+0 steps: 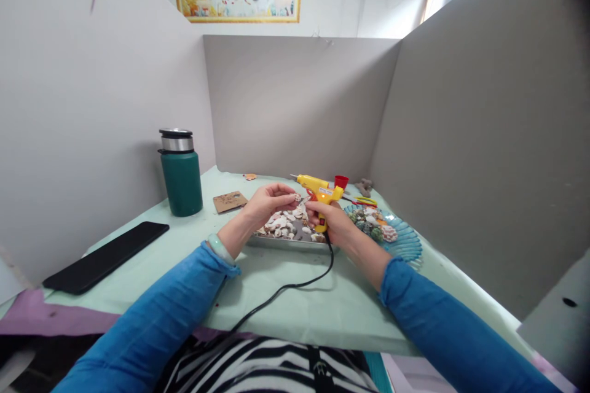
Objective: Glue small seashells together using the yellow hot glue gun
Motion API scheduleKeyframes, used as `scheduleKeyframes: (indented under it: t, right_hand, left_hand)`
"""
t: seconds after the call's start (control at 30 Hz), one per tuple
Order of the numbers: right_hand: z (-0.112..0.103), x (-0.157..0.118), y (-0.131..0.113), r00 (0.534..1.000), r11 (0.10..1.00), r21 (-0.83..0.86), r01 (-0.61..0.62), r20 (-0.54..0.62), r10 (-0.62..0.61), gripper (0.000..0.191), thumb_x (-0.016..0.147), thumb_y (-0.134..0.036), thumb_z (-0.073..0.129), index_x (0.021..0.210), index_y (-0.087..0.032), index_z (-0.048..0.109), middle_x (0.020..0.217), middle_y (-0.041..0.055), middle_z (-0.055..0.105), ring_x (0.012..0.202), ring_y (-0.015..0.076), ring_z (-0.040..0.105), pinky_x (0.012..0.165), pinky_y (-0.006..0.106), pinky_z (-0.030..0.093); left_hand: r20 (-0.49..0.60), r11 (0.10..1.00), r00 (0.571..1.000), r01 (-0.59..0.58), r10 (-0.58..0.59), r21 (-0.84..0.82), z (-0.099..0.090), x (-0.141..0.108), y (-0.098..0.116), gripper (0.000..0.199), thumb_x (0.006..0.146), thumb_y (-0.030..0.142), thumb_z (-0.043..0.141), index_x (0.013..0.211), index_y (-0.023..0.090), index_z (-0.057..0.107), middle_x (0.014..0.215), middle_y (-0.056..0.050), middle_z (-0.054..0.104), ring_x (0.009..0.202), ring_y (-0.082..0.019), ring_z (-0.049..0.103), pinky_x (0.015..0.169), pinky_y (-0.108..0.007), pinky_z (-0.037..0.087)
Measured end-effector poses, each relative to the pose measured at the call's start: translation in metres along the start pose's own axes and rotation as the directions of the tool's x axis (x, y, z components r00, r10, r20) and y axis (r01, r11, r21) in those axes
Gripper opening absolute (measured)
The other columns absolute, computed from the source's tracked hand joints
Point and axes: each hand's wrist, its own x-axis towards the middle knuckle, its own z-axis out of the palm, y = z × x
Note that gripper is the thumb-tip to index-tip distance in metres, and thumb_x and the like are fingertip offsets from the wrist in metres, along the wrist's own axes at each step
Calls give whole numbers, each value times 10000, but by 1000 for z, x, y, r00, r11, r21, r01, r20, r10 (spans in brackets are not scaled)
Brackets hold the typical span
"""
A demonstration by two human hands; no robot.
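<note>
My left hand [273, 202] pinches a small shell [297, 198] between thumb and fingertips, above a metal tray [295, 244]. Close by on the right, my right hand [328, 220] is wrapped round the handle of a yellow hot glue gun [318, 187], its nozzle pointing left just above and beyond the held shell. Several pale shells [282, 225] lie loose in the tray below both hands. From the glue gun's handle a black cord [295, 285] runs down toward the table's front edge.
A blue glass plate [405, 239] with shells stands right of my right hand. Behind are a red cup [341, 182] and yellow-handled scissors [366, 201]. A green bottle [181, 178], a brown card [230, 201] and a long black case [108, 256] are to the left. Grey partitions [299, 104] enclose the table.
</note>
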Motion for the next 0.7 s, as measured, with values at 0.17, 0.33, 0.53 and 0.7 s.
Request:
scheduleKeyframes:
  t: [0.17,0.33,0.53,0.7]
  right_hand:
    - [2,-1,-1,1000,1000,-16,-7,-10,7,227,634,-262,705,710,-174,509,505,-70,469,385,46,357,387,196,370]
    - [3,-1,-1,1000,999,-35,-9,-13,8,225,640,-257,707,724,-171,517,502,-67,473,383,47,360,390,200,369]
    - [2,-1,1,999,996,-82,-36,-9,35,231,638,-261,709,644,-164,499,497,-58,468,378,45,367,377,199,354]
    - [3,-1,1,999,995,-88,-37,-24,35,211,630,-237,702,653,-162,507,491,-59,472,371,44,366,376,200,354]
  left_hand:
    - [-9,999,999,37,-37,23,7,-3,0,287,614,219,780,824,101,625,798,-49,676,675,-116,634,725,-280,508]
    - [-24,999,999,36,-36,19,8,-3,-2,290,605,235,785,810,105,626,760,-32,668,661,-110,629,706,-265,503]
    - [-37,998,999,28,-26,57,6,-2,-3,277,615,251,779,811,119,636,722,-14,650,583,-84,594,618,-236,479]
    - [-24,997,1000,21,-20,71,4,0,-8,280,626,265,773,829,121,646,742,-22,655,602,-87,596,616,-233,476]
